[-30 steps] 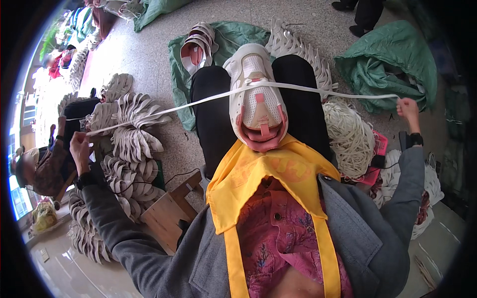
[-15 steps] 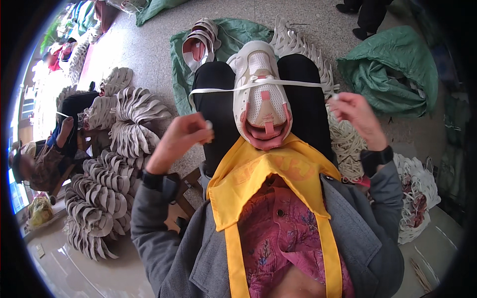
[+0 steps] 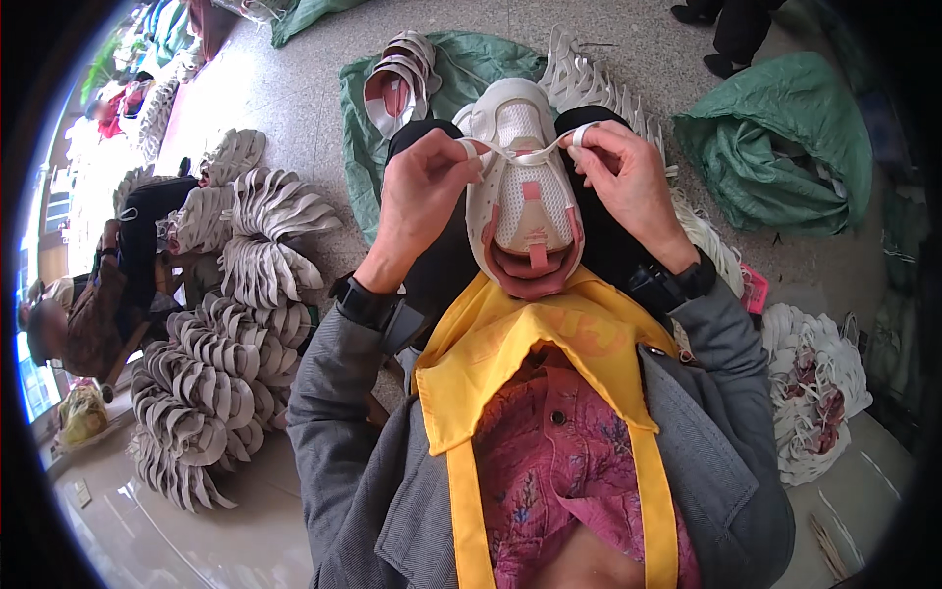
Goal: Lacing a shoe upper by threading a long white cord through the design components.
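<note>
A white and pink shoe upper (image 3: 533, 196) rests between my knees, its pink heel opening toward me and its white toe pointing away. Across its front, a white shoelace (image 3: 525, 157) runs from one hand to the other. On the left of the shoe, my left hand (image 3: 424, 188) pinches one part of the lace, which bends up at the fingertips. My right hand (image 3: 628, 179) grips the other side, with the lace looped over its fingers. Both hands are close to the shoe's edges. The lace ends are hidden by my fingers.
Long rows of stacked grey-white shoe pieces (image 3: 201, 393) lie on the left near a seated person. Several shoe uppers (image 3: 402, 83) sit on green sacking ahead. A green sack (image 3: 775, 142) stands at the right, with bundled white laces (image 3: 812, 393) nearer me. Another person's legs (image 3: 734, 34) show at top right.
Both hands have moved inward and forward, from wide apart to beside the shoe. The lace, stretched straight across before, is now bent into loops at the fingers.
</note>
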`<state>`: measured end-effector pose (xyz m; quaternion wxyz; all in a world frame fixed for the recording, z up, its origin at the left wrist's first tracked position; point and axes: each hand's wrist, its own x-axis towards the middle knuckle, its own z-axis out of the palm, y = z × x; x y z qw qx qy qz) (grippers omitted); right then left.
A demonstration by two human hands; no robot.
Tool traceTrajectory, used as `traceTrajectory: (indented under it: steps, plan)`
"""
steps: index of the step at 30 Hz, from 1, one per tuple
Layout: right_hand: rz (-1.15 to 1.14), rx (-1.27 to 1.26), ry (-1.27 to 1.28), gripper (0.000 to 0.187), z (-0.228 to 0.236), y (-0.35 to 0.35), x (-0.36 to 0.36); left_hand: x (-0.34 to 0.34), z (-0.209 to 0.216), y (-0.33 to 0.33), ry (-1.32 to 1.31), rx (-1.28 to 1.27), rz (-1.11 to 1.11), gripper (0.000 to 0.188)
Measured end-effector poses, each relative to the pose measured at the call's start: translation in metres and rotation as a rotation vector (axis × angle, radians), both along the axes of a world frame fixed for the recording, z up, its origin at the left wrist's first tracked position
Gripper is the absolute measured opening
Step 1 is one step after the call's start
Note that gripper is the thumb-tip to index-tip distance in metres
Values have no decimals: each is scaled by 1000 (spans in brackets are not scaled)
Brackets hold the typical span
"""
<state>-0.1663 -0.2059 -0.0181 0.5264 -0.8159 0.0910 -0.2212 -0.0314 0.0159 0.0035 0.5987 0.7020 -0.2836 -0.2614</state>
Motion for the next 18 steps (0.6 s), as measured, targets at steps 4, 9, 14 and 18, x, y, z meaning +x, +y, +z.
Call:
traceTrajectory:
  steps: [4,9,14,18]
  plan:
    - [-3,66,33,12,1,2,-4,-4,2,-8,92,-83,39,9]
    - [-2,193,18,11,1,5,-5,-6,-1,-10,9,-24,59,9]
    - [25,328,34,13,-3,6,-8,-7,-7,-10,-163,90,102,10]
    - [51,413,28,12,-6,3,-11,-14,-2,-11,-165,70,93,9]
